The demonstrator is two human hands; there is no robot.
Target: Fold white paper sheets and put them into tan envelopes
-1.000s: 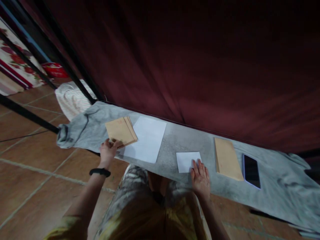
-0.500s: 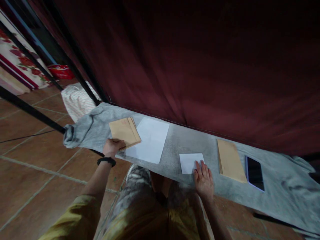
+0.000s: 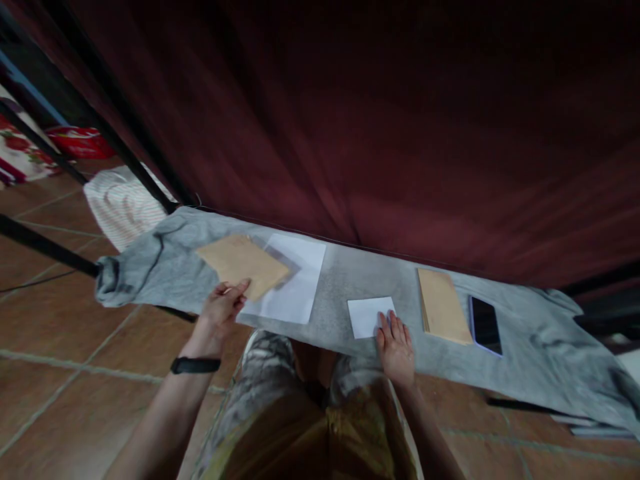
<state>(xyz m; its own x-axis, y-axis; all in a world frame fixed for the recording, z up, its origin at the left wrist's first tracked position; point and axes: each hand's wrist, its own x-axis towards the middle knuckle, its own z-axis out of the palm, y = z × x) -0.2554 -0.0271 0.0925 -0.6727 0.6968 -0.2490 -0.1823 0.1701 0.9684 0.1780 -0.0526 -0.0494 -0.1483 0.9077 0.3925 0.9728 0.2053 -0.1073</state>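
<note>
My left hand (image 3: pixel 220 308) pinches the near edge of a brown envelope (image 3: pixel 243 263), which is lifted and blurred above the left end of a grey cloth-covered bench (image 3: pixel 345 280). Under it lies a large white sheet (image 3: pixel 300 287). My right hand (image 3: pixel 395 345) rests flat with fingers spread on the near corner of a small folded white paper (image 3: pixel 369 315). A black band sits on my left wrist.
To the right lie a stack of brown envelopes (image 3: pixel 443 305) and a dark phone (image 3: pixel 485 325). A dark red curtain (image 3: pixel 380 120) hangs right behind the bench. Black metal bars (image 3: pixel 125 153) and a striped cloth (image 3: pixel 123 203) stand at left over a tiled floor.
My left hand has lifted a brown envelope off the left pile and drawn it toward me. The right hand stays on the small white paper. The view has shifted slightly.
</note>
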